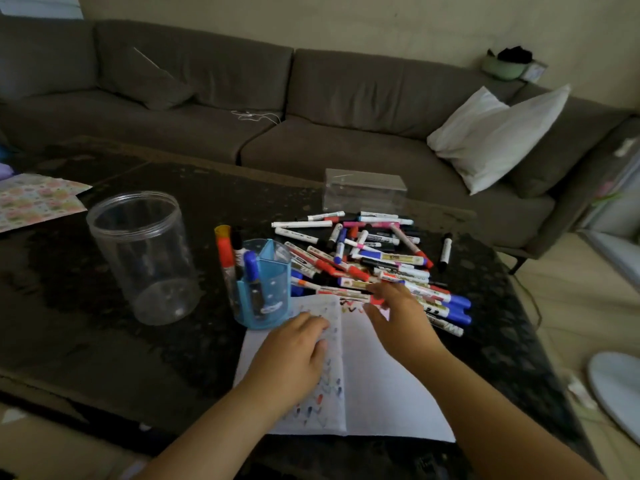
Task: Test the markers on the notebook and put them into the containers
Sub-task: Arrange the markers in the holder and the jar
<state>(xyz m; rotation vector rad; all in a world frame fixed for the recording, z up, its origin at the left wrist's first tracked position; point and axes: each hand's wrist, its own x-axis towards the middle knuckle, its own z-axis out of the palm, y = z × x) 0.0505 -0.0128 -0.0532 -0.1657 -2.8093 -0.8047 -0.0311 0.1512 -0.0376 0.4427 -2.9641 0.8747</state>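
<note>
A white notebook (381,382) lies open on the dark table, its left page covered in coloured test strokes. My left hand (291,355) rests flat on that left page, fingers relaxed. A heap of markers (374,258) with red, blue and black caps lies just beyond the notebook. My right hand (398,317) reaches to the heap's near edge. Its fingers are spread over the red end of a white marker (346,294), the thumb just below it. A blue pen holder (266,289) holds a few markers. A tall clear jar (142,254) stands to its left.
A clear plastic box (363,188) stands behind the heap. One black marker (446,251) lies apart at the right. Patterned paper (34,199) lies at the table's far left. A grey sofa with a white pillow (498,136) runs behind the table.
</note>
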